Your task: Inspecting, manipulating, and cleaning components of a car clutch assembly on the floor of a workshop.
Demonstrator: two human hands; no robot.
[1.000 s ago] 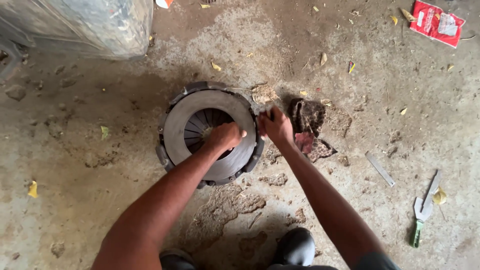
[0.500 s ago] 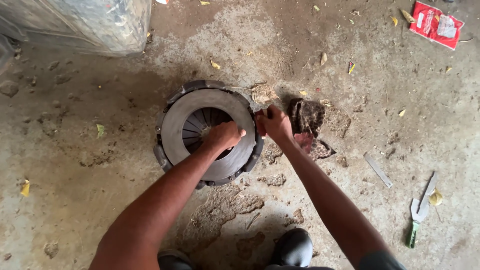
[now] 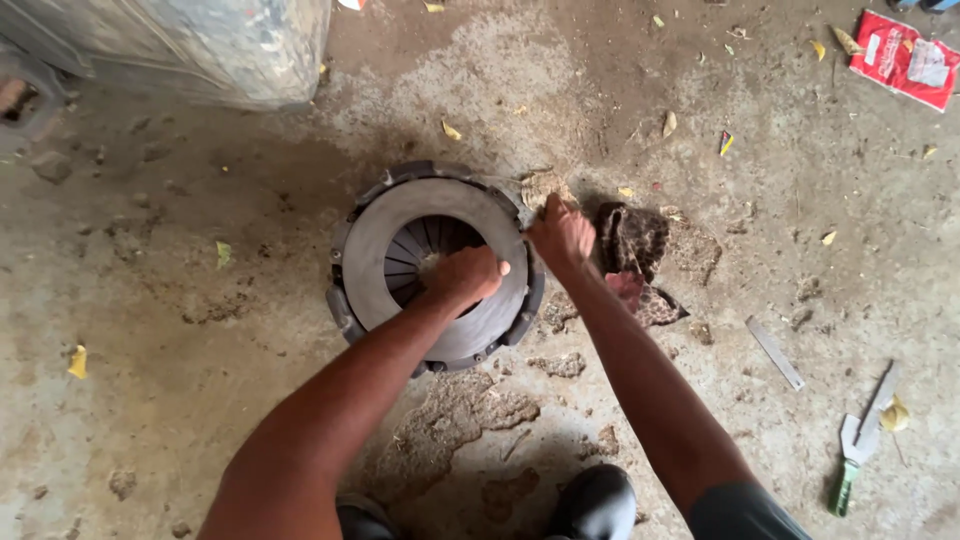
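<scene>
Currently, the round grey metal clutch pressure plate (image 3: 435, 265) lies flat on the dirty concrete floor (image 3: 180, 330). Left hand (image 3: 468, 277) grips its inner opening; right hand (image 3: 560, 235) closes on its right rim. Keep both grips firm and level.

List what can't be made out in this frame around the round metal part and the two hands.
Head view only:
- Left hand: fingertips curl into the round metal part, so its grip is hidden.
- Right hand: whatever it pinches at the part's rim is covered by its own fingers.
- Dark rag: partly behind the right wrist.
- Plastic-wrapped bundle: cut off by the top edge.
- Green-handled tool: too small to identify.
</scene>
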